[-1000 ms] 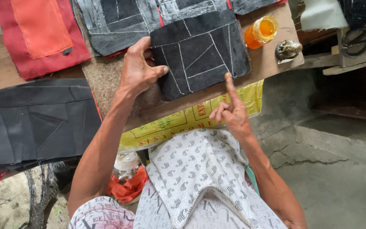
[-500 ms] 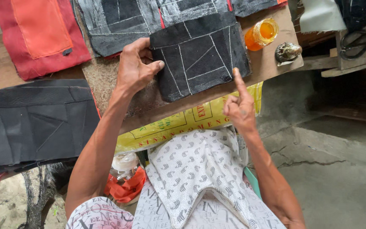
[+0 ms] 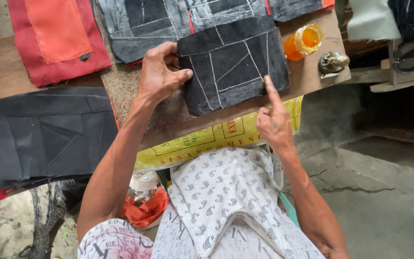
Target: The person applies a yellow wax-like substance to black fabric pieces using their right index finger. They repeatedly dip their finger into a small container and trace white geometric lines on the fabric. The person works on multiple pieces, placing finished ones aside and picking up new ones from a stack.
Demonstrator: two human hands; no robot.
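Note:
A black fabric piece [image 3: 233, 62] marked with white chalk lines lies on the wooden work board [image 3: 312, 76]. My left hand [image 3: 158, 74] pinches its left edge between thumb and fingers. My right hand [image 3: 274, 122] is near the board's front edge, index finger stretched out with its tip pressing the fabric's lower right part, other fingers curled.
More black chalk-marked pieces [image 3: 149, 21] lie behind. A red and orange piece [image 3: 56, 36] is at the back left, a stack of black fabric [image 3: 44, 134] at the left. An orange-filled jar [image 3: 303, 41] and a small metal object [image 3: 332, 62] stand at the right. Yellow printed sheet [image 3: 216, 139] hangs from the edge.
My right index finger has slid right and up along the fabric's lower edge. My left hand keeps its hold on the left edge.

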